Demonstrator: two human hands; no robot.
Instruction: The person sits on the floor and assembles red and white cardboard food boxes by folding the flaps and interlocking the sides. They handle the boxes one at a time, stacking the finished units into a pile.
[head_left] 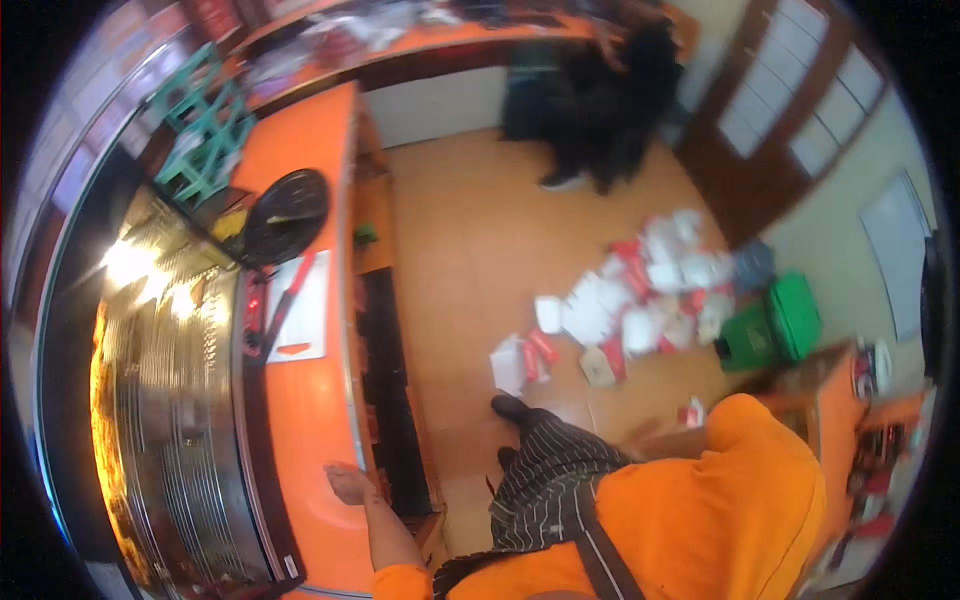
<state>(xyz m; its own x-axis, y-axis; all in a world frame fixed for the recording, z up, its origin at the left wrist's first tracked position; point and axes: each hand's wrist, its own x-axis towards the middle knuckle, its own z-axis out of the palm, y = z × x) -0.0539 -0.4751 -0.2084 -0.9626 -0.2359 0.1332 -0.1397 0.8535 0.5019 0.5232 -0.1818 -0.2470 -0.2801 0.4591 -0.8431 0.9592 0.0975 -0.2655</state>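
Observation:
My left hand (347, 484) is over the near part of the orange counter (300, 420), close to its edge. Its fingers look curled together, and nothing shows in them. Blurred, my right hand (650, 441) hangs in front of my striped apron (560, 455), above the floor; its fingers cannot be made out. Farther along the counter lies a white cutting board (303, 325), with a long dark and red tool (288, 303) across its left side. Beyond the board is a round black pan or lid (287, 215).
A glass display case (180, 400) with bright lights lines the left. White and red packages (600, 305) lie heaped on the floor, next to a green bin (775, 325). A person in black (595, 110) is at the far side. Green crates (205, 130) stand at the far left.

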